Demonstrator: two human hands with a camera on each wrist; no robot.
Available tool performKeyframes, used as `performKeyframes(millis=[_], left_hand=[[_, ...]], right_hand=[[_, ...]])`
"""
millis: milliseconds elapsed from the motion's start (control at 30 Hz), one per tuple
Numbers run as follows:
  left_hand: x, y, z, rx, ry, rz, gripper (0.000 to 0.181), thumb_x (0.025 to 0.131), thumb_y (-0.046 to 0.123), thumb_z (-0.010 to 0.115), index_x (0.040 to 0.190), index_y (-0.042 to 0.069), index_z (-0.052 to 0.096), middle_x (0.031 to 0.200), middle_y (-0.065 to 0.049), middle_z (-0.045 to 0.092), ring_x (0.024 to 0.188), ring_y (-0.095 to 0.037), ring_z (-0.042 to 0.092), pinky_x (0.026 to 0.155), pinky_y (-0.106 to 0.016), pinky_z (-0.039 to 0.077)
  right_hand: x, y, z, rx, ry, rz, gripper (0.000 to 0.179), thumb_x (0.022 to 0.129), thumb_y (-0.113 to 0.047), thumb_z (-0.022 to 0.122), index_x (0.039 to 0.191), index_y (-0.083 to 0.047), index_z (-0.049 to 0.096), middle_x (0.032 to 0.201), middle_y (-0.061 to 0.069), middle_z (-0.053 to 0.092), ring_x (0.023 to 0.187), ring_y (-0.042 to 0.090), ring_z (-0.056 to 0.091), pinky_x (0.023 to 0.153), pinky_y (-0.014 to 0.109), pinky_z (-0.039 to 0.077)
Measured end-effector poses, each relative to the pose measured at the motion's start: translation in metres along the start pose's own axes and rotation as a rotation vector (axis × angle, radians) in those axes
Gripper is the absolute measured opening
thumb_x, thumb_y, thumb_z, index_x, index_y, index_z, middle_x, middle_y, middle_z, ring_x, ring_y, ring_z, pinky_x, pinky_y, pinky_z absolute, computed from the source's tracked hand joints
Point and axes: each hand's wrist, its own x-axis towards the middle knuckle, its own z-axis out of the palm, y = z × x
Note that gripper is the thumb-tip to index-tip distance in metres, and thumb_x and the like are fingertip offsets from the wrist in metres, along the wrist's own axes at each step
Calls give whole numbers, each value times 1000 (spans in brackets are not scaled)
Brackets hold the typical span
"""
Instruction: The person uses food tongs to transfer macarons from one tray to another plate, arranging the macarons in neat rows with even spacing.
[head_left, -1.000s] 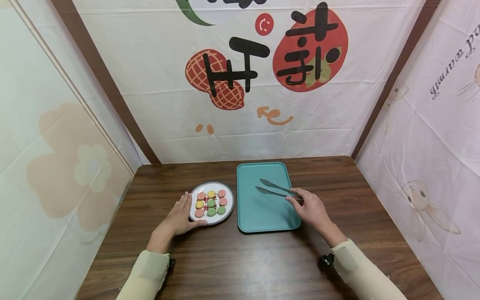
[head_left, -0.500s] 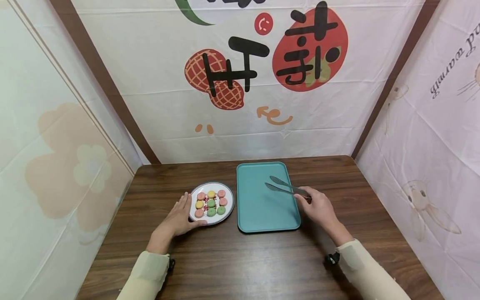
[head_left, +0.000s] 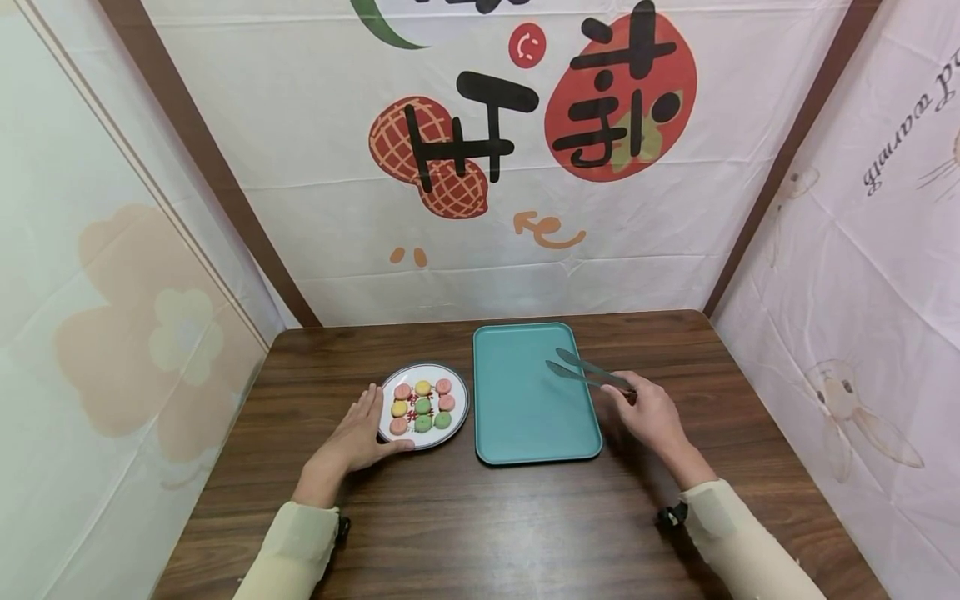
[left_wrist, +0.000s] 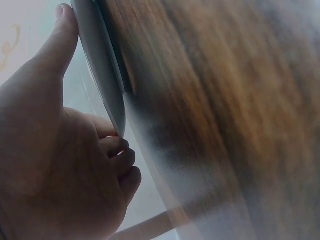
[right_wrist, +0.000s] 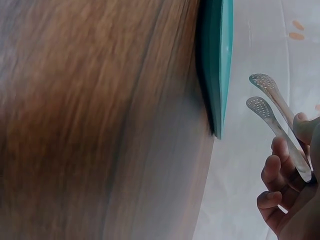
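Observation:
My left hand (head_left: 354,435) rests at the left and front rim of a round white plate (head_left: 460,396), fingers mostly straight, thumb along its front. Pink, yellow and green macarons (head_left: 423,406) lie on the plate in rough rows. In the left wrist view the plate (left_wrist: 102,70) shows edge-on beside the thumb. Metal tongs (head_left: 594,368) are held in my right hand (head_left: 654,417), tips apart, above the right side of a teal tray (head_left: 525,417). The right wrist view shows the tongs' perforated tips (right_wrist: 260,106) with nothing between them.
The plate and tray stand side by side, a narrow gap between them, on a dark wooden table (head_left: 487,525). Behind the table hangs a printed cloth backdrop (head_left: 480,283), with more cloth walls at left and right.
My right hand has drawn the tongs to the right and slightly away, from over the tray's middle to its right side. The left hand, plate and macarons stay where they were.

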Motion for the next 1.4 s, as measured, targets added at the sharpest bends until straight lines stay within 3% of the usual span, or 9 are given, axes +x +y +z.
performKeyframes(millis=[633,967,1400], left_hand=[[-2,1,-1,4,-6,-4,128,93,66,75,164,-17,8,173,-37,4,162,-51,8,133,-61,12],[-1,0,-1,6,-4,-6,127,93,67,73,164,-16,9,173,-37,4,162,-51,8,133,-61,12],[-2,-2,-3,12,8,-16,126,94,68,72,165,-15,9,174,-36,5,162,-52,8,133,-62,12]], right_hand=[[-2,23,-9,-77,14,104,42,106,-38,71,130,-3,72,88,11,75,67,21,61,56,39,47],[-2,35,-12,-106,53,109,39,105,-36,73,126,-4,73,85,11,73,66,22,61,56,40,46],[-5,38,-21,-132,61,162,39,105,-35,72,127,-3,72,91,16,75,68,27,63,57,45,49]])
